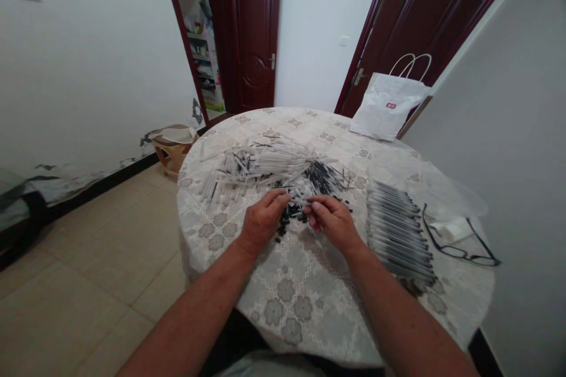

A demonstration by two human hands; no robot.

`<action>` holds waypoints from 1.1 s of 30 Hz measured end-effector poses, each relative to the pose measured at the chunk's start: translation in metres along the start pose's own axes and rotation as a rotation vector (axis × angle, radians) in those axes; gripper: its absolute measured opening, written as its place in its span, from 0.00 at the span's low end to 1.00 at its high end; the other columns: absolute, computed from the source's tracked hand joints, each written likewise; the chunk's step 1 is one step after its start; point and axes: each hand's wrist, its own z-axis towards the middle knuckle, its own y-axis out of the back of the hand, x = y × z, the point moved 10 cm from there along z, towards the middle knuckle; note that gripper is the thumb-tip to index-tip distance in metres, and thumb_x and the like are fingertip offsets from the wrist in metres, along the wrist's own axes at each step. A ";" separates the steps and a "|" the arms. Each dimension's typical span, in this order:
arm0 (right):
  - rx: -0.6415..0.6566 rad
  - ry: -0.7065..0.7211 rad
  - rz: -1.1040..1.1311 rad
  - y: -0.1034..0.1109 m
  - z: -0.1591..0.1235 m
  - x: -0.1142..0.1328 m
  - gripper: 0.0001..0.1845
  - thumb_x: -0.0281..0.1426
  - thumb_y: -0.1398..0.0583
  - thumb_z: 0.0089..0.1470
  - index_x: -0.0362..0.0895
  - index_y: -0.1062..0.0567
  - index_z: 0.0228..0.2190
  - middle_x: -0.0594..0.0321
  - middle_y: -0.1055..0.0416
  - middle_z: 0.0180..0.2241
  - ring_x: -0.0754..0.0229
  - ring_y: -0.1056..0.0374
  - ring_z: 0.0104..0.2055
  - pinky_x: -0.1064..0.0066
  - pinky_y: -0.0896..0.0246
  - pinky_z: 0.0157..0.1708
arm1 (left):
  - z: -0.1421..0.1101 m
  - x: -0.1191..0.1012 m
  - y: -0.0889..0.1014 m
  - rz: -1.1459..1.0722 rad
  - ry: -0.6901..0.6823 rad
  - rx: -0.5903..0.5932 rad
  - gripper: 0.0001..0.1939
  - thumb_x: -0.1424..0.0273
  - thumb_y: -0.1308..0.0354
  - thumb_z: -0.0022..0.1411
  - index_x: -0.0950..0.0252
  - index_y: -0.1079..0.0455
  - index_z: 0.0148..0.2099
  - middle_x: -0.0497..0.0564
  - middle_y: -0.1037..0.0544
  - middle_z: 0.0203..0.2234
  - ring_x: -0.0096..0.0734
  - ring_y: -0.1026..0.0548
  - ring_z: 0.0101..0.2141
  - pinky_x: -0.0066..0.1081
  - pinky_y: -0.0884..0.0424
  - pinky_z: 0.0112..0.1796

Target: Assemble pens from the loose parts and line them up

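My left hand (pixel 264 219) and my right hand (pixel 335 222) are close together over the table, fingertips pinched. A thin pen part, pale with a darker end, seems to span the gap between them; its exact shape is too small to make out. Under and between the fingers lie small black pen caps (pixel 282 231) and small whitish pieces. Just beyond is a heap of white pen barrels (pixel 278 162), with thin dark refills (pixel 325 178) fanned out at its right. A neat row of pens (pixel 395 230) with dark ends lies to the right of my right hand.
A floral cloth covers the round table (pixel 287 283). Black-framed glasses (pixel 460 252), a small white roll (pixel 455 228) and clear plastic film lie at the right. A white paper bag (pixel 389 106) stands at the back right. A wooden stool (pixel 170 150) stands left of the table.
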 end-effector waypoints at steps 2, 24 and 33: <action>-0.071 -0.003 0.073 0.008 0.003 0.000 0.15 0.42 0.33 0.56 0.46 0.20 0.42 0.61 0.21 0.32 0.65 0.31 0.23 0.75 0.38 0.17 | 0.000 0.007 0.014 -0.040 0.107 -0.128 0.15 0.70 0.44 0.69 0.58 0.28 0.57 0.58 0.26 0.55 0.33 0.21 0.42 0.34 0.25 0.45; 0.191 -0.108 -0.046 -0.037 -0.011 -0.018 0.18 0.43 0.33 0.55 0.47 0.24 0.43 0.63 0.22 0.31 0.62 0.30 0.24 0.69 0.33 0.24 | -0.035 0.030 -0.049 -1.452 0.969 0.143 0.15 0.61 0.33 0.62 0.68 0.28 0.42 0.52 0.21 0.29 0.29 0.21 0.24 0.23 0.28 0.18; 0.522 0.342 -1.172 -0.091 -0.036 0.000 0.11 0.32 0.40 0.63 0.46 0.20 0.45 0.56 0.24 0.40 0.56 0.28 0.41 0.68 0.36 0.42 | -0.037 0.065 -0.029 -1.385 0.975 -0.234 0.18 0.59 0.32 0.59 0.66 0.34 0.40 0.51 0.20 0.32 0.35 0.18 0.31 0.26 0.23 0.24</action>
